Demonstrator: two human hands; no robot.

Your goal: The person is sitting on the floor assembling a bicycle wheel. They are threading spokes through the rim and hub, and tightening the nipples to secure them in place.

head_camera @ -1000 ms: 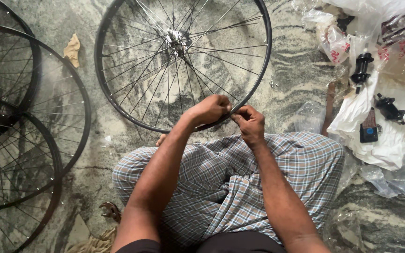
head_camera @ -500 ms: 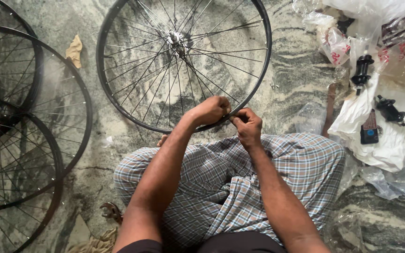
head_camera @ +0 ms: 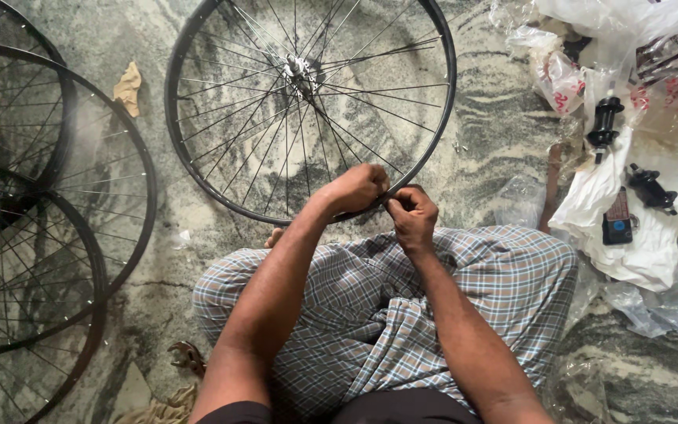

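A person sits cross-legged on a mottled stone floor (head_camera: 496, 141), checked cloth (head_camera: 370, 314) across the lap, working at the rim of a bicycle wheel (head_camera: 198, 169) that lies flat in the upper centre of the frame, its hub (head_camera: 301, 69) near the top edge. Three more spoked wheels (head_camera: 56, 228) overlap in a stack along the left side. At right, crumpled plastic bags and white wrapping (head_camera: 637, 243) hold two loose black hubs (head_camera: 604, 118) and a small dark packet (head_camera: 617, 220); a scrap of brown paper (head_camera: 128, 86) lies at upper left.

The work appears to be at the spoke stage: both hands meet at the near edge of the rim, lower centre of the wheel, where a spoke end reaches it. The left hand (head_camera: 355, 188) is curled nearly into a fist over the rim, knuckles up, gripping it. The right hand (head_camera: 411, 210) is closed too, thumb and forefinger pinched on something small at the rim, too tiny to identify, probably a spoke nipple. Forearms run out from the lap and converge, wrists bent slightly inward. By the look of it, the next move would call for a steady rim and a fine twist of the fingertips rather than force.
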